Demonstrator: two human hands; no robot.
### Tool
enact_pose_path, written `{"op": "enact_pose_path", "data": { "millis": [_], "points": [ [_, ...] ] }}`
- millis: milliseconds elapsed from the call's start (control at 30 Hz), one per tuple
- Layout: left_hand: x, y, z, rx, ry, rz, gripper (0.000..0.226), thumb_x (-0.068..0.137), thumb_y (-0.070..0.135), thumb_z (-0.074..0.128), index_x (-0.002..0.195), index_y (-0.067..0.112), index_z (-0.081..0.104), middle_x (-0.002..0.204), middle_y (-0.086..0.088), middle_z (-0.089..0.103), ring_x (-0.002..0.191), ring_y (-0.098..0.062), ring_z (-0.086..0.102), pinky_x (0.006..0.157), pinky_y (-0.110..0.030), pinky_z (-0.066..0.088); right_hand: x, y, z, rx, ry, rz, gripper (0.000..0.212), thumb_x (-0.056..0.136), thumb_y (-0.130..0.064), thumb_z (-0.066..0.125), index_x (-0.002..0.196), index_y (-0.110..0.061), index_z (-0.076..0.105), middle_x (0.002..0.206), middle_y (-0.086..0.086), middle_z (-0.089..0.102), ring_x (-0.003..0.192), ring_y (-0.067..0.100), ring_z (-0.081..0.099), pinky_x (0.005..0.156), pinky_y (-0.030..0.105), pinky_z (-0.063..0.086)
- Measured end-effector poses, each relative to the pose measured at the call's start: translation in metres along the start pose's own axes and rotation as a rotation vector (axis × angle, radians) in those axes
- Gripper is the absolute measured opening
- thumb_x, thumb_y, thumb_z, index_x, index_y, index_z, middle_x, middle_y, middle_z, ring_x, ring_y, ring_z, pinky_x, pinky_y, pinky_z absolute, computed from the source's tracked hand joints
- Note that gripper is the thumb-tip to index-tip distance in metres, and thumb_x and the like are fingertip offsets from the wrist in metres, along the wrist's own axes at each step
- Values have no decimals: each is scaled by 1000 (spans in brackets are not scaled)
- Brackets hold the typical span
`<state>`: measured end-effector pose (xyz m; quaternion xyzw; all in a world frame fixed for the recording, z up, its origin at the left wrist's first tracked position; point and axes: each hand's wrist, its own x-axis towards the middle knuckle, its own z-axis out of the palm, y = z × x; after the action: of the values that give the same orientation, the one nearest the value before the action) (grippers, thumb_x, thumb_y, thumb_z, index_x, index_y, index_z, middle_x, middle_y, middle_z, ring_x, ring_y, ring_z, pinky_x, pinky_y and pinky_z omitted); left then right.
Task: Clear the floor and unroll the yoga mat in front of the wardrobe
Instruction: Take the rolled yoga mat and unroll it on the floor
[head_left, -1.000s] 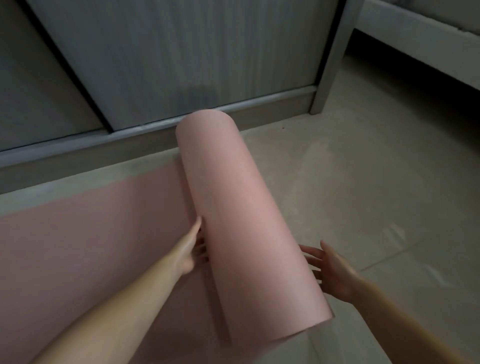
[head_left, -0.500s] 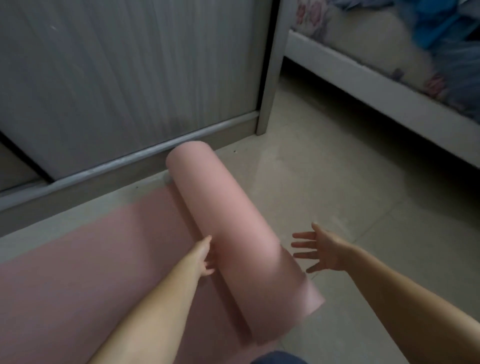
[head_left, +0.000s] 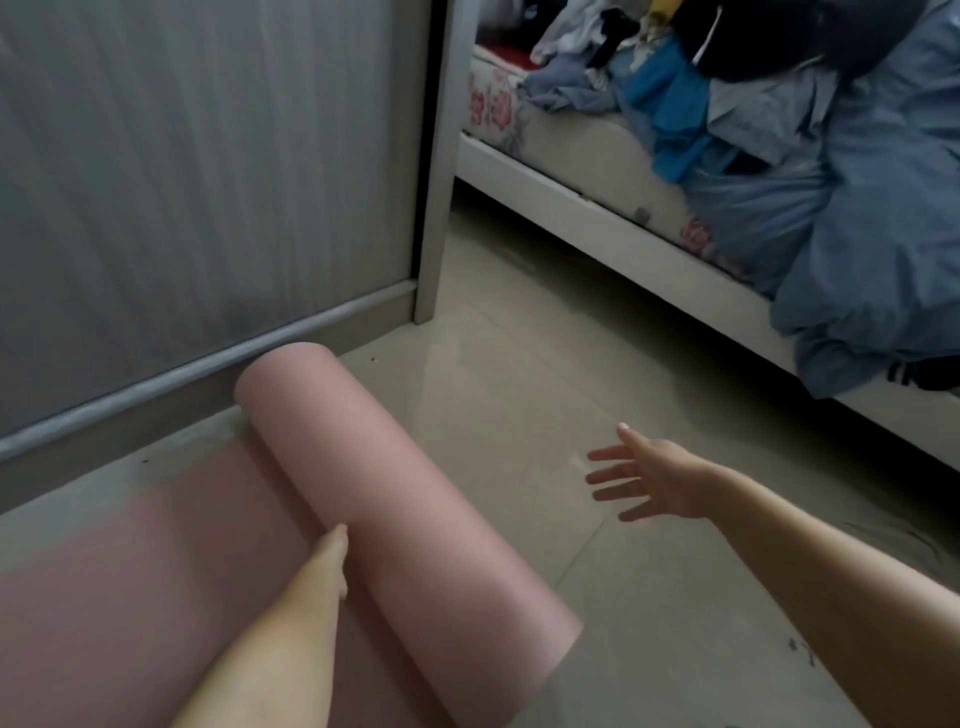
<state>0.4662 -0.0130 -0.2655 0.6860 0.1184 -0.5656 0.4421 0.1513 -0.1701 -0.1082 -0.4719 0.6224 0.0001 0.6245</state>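
Mat (head_left: 400, 525): pink, partly unrolled. The roll lies on the floor (head_left: 649, 623), its far end near the wardrobe (head_left: 208, 182) plinth, its near end toward the camera. The flat, already laid part spreads to the left of the roll, running along the wardrobe front.

Left hand (head_left: 332, 564): set against the roll's left flank, low down, where roll meets flat sheet. Only its edge shows; fingers hidden behind the roll, so cannot tell whether open or curled.

Right hand (head_left: 654, 480): open, fingers spread, empty, held above the floor well right of the roll, not touching it.

Step in hand, as judged: unrolling, mid-way. A thick roll remains, so a good length is yet to be laid.

Floor to the right of the roll looks bare as far as the bed (head_left: 623, 244); clothes (head_left: 779, 130) are piled on the bed, none seen in the mat's path.

Next move calls for: a push rightward on the roll, even along its length so the sheet runs straight beside the wardrobe, with the right hand ready to steady or stop it before the bed frame.
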Motion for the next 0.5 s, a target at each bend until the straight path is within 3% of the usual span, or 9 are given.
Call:
{"op": "enact_pose_path", "data": {
  "millis": [67, 100, 167, 267, 333, 367, 433, 467, 500],
  "points": [
    [12, -9, 8, -49, -19, 17, 50, 95, 38, 42, 136, 11, 53, 139, -8, 55, 128, -27, 51, 107, -40, 36, 21, 15, 6, 13, -15, 13, 64, 99, -56, 14, 132, -18, 52, 121, 9, 63, 111, 29, 59, 91, 42, 45],
    [15, -14, 15, -76, -52, 19, 42, 93, 38, 42, 124, 17, 61, 122, -8, 64, 110, -27, 60, 93, -37, 46, 31, 24, 9, 3, -30, 34, 64, 99, -56, 13, 133, -17, 52, 123, 10, 62, 113, 29, 58, 94, 43, 43],
    [15, -18, 28, -144, -97, 24, 28, 92, 39, 39, 88, 23, 62, 89, 1, 58, 73, -17, 54, 73, -27, 40, 47, 38, 14, -44, -62, 69, 66, 98, -56, 12, 136, -17, 50, 129, 11, 59, 114, 29, 56, 98, 45, 42],
    [27, -25, 65, -179, -102, 47, 36, 94, 46, 39, 72, 22, 53, 79, 1, 54, 69, -14, 48, 80, -33, 29, 72, 44, 3, -122, -106, 86, 66, 98, -57, 13, 140, -18, 46, 139, 12, 52, 122, 31, 52, 98, 48, 44],
    [27, -28, 93, -153, -156, 62, 35, 93, 51, 43, 81, 21, 57, 85, -1, 57, 77, -16, 52, 85, -34, 32, 88, 44, -11, -139, -131, 87, 65, 98, -57, 15, 142, -19, 43, 143, 13, 48, 129, 32, 48, 98, 52, 44],
    [26, -27, 107, -132, -173, 75, 33, 92, 50, 46, 96, 21, 60, 100, -3, 60, 94, -20, 56, 92, -37, 35, 96, 44, -18, -136, -143, 87, 64, 98, -57, 16, 142, -19, 43, 144, 13, 46, 131, 33, 46, 98, 54, 44],
    [27, -27, 136, -115, -145, 96, 37, 95, 38, 50, 129, 23, 51, 139, -3, 49, 133, -27, 42, 107, -49, 29, 114, 45, -33, -148, -164, 95, 63, 97, -57, 20, 141, -19, 44, 146, 12, 44, 136, 32, 40, 99, 58, 43],
    [30, -26, 148, -143, -149, 116, 35, 96, 30, 50, 130, 26, 49, 145, -2, 44, 134, -28, 41, 106, -52, 29, 124, 45, -41, -148, -166, 98, 63, 97, -57, 21, 141, -19, 45, 147, 11, 43, 138, 32, 37, 99, 60, 43],
    [31, -24, 158, -188, -169, 135, 26, 96, 23, 49, 122, 27, 52, 139, -2, 47, 120, -27, 51, 98, -49, 35, 135, 45, -49, -144, -171, 101, 63, 97, -58, 22, 140, -19, 46, 148, 11, 42, 139, 32, 34, 99, 61, 43]
  ]
}}
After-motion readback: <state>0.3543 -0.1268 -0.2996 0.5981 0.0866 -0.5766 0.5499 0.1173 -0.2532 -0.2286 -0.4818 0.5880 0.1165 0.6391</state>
